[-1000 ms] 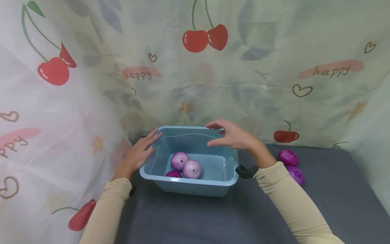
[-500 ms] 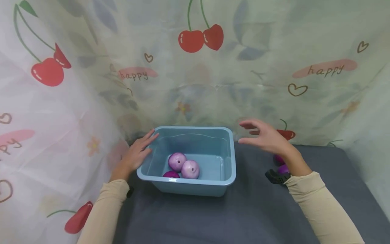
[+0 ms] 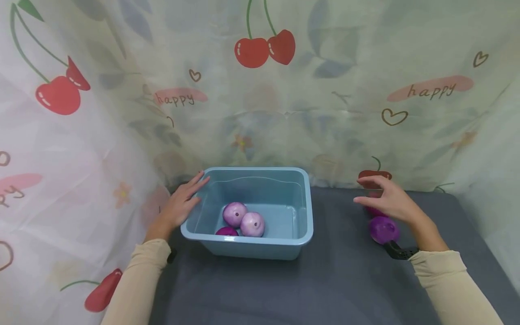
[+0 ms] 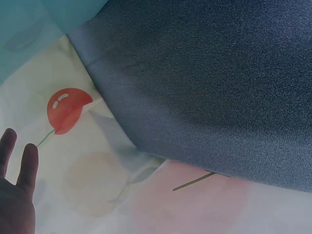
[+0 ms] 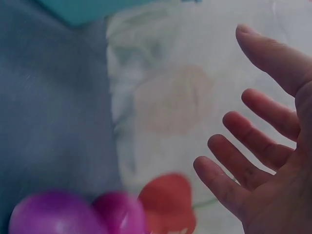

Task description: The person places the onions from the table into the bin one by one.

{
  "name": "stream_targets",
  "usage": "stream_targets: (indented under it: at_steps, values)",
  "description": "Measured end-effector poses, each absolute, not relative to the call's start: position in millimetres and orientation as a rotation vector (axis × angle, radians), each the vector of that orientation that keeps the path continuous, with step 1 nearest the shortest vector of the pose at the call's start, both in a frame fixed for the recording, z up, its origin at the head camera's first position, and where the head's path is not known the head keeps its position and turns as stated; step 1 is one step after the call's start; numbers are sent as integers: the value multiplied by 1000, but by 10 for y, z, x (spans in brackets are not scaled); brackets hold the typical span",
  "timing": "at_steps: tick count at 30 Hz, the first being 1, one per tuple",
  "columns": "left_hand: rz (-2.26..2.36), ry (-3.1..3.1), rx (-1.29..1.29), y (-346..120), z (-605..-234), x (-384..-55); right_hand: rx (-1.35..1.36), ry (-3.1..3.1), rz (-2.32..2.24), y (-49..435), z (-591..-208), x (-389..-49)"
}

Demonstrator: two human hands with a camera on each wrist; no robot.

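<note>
Covering the forearms on the near side are the left sleeve (image 3: 136, 275) and the right sleeve (image 3: 455, 280), both beige, with a black strap (image 3: 399, 251) at the right wrist. Under them spreads the desk (image 3: 252, 289), which has a dark grey cloth surface. On the desk, left of the middle, stands the light blue basin (image 3: 246, 249), upright. Inside it, at the near wall, a dark magenta onion (image 3: 226, 232) is partly hidden by the rim. Just behind it are two pale purple onions, the right one (image 3: 253, 224) a little nearer than the left one (image 3: 234, 214), side by side.

On the right part of the desk, well apart from the basin, lies a bright purple onion (image 3: 383, 230). Just beside it, farther, is a magenta onion (image 3: 374, 210), partly covered from the head camera by the right hand (image 3: 392, 201). This hand is above, its fingers gently bent and the thumb spread away, gripping nothing. The left hand (image 3: 180, 205) is at the left rim of the basin, with fingers extended toward the far corner; how firmly it touches, I cannot tell. Farthest hangs a pale curtain (image 3: 345, 135), printed with red cherries and the word "happy".
</note>
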State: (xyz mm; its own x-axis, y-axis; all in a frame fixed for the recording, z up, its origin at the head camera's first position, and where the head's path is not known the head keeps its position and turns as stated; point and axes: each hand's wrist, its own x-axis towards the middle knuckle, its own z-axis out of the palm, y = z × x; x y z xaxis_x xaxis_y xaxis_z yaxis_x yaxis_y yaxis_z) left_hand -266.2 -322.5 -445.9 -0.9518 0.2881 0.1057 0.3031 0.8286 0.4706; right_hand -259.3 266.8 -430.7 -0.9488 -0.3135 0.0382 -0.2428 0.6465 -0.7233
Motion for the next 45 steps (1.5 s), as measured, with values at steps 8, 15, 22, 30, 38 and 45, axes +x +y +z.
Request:
stream_targets:
  at_steps: [8, 15, 22, 30, 38, 45]
  values:
    - [-782, -2978, -472, -3238, -4458, -2665, -321, 2810, -1040, 2985, -4586, -2439]
    - [-771, -2955, -484, -3241, -4449, -2654, -303, 2818, -1040, 3116, -4813, -2305]
    - [-758, -2962, -468, -3244, -4439, -2641, -325, 2860, -1036, 3123, -5001, -2225]
    - [-747, -2971, -465, -3237, -4442, -2640, -357, 2897, -962, 3095, -5196, -2211]
    - [-755, -2980, -459, -3218, -4442, -2634, -364, 2843, -1037, 3056, -5362, -2202]
    - [-767, -2986, -451, -3204, -4450, -2649, -322, 2796, -1052, 3030, -5412, -2194]
